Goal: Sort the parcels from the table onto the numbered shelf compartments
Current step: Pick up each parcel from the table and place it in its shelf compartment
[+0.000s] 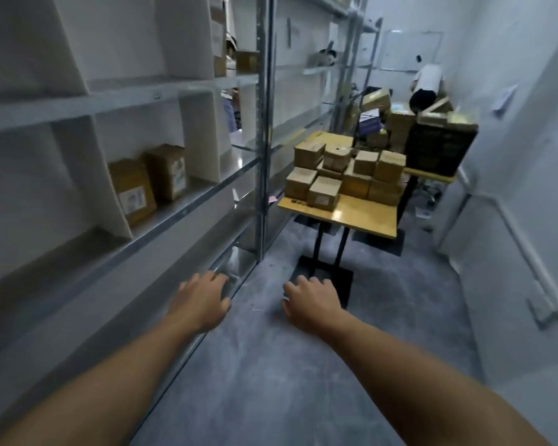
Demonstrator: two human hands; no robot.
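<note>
Several brown cardboard parcels [345, 175] are piled on a yellow table [364, 217] ahead in the aisle. Along the left runs a grey metal shelf [174, 91] with white dividers; two parcels [149, 185] stand in one middle compartment, and another parcel [247, 61] sits higher up, farther back. My left hand [203, 297] and my right hand [310, 300] are stretched out low over the floor, palms down, fingers loosely curled, holding nothing. No compartment numbers are readable in this blurred view.
A second table with more boxes and a black crate [438, 149] stands behind the first. A person [426, 88] bends over it at the back. A white wall [529, 156] closes the right side. Grey concrete floor [271, 365] lies between the shelf and the wall.
</note>
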